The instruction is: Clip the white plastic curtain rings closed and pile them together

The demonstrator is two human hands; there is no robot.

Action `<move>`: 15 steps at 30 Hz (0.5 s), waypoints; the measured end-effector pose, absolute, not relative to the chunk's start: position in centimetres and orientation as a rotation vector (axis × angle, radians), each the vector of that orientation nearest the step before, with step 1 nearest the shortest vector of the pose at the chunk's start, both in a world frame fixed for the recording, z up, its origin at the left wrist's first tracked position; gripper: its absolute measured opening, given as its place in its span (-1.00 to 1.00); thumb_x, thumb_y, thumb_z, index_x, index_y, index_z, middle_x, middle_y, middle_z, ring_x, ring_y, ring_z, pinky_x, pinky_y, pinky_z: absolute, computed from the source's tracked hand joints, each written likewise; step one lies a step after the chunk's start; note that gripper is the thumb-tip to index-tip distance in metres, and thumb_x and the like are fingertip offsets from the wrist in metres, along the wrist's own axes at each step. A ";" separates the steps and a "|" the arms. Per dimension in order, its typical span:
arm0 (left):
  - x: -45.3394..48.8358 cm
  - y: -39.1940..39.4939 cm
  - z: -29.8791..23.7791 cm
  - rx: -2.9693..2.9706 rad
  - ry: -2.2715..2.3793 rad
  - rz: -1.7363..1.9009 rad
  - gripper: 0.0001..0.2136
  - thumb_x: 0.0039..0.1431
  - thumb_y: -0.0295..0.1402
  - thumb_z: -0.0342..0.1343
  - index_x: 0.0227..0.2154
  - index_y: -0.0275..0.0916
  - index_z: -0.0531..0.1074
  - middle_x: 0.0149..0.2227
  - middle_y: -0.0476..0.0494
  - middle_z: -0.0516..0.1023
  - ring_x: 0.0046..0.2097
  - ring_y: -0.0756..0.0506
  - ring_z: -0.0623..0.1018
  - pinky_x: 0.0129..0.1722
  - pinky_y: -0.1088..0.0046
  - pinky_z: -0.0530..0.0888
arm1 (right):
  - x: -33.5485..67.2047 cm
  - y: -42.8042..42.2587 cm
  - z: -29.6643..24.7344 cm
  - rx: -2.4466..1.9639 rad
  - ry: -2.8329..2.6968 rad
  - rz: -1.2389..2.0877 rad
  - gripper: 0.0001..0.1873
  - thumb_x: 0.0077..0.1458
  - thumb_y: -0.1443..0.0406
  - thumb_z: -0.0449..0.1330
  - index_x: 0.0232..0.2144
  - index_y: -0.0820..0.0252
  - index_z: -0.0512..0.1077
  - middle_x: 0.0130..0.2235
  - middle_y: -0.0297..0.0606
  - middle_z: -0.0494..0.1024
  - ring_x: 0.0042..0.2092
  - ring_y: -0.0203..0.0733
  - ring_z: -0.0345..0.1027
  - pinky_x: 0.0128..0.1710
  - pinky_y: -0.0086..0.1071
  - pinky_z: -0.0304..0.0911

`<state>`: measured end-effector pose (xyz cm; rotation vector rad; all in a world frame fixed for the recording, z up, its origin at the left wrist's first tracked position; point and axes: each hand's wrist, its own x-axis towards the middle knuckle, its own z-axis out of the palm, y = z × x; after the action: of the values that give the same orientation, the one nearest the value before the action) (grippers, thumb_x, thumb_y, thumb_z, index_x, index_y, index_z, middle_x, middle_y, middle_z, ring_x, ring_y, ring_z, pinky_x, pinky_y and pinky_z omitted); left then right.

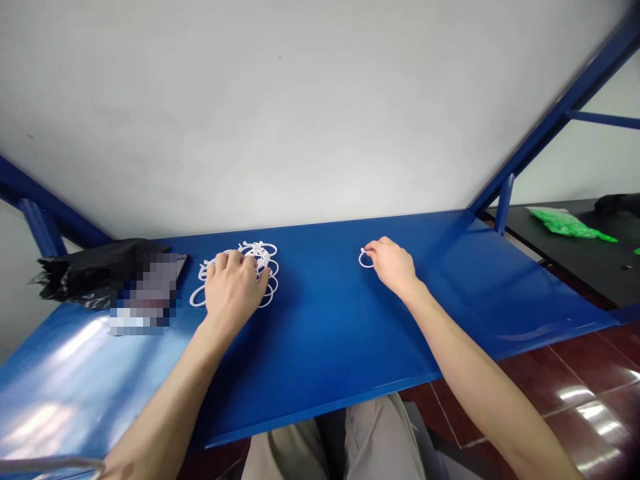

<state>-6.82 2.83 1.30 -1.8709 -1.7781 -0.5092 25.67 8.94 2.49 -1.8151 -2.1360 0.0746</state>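
**Two hands, white loops, one blue table**

Wide bare stretch of blue table (pixel 320 333) between the two hands and toward the near edge; far edge hard against a pale wall, right edge ending near a blue frame post (pixel 504 203). Left hand (pixel 235 287) palm down, fingers spread flat over a pile of white loops (pixel 260 257), pressing on it rather than gripping. Right hand (pixel 393 263) well apart to the right, forearm stretched out, fingertips pinched together on a single white loop (pixel 365 260) lying on the table. Crumpled black bag (pixel 85 273) just left of the pile, partly blurred out. Beyond the post, a dark table (pixel 575 257) with a green bag (pixel 565 223). Glossy red-brown floor tiles below, at right.
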 end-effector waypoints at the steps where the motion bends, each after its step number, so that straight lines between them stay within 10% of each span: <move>1: -7.1 2.8 1.2 -1.886 -1.773 -0.472 -0.69 0.29 -0.17 0.02 -0.37 -0.23 0.57 -0.23 -0.39 0.53 -0.11 -0.37 0.42 -0.19 0.10 0.36 | 26.1 9.2 2.5 -1.881 -2.123 0.072 -0.73 0.37 0.32 0.08 -0.08 0.12 0.60 -0.09 -0.09 0.59 -0.25 -0.11 0.51 -0.30 -0.29 0.28; 15: -4.8 2.0 2.7 -2.041 -1.687 -0.722 -0.71 0.37 -0.21 0.05 -0.44 -0.17 0.51 -0.31 -0.26 0.56 -0.15 -0.30 0.42 -0.16 0.14 0.25 | 21.1 6.2 1.6 -1.110 -2.135 0.596 -0.72 0.36 0.11 0.15 -0.08 0.12 0.55 -0.16 -0.22 0.59 -0.20 -0.19 0.48 -0.15 -0.28 0.38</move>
<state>-4.80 2.04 2.65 -2.0405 -1.6871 -0.7216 21.12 6.20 1.62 -1.1096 -2.1353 0.5963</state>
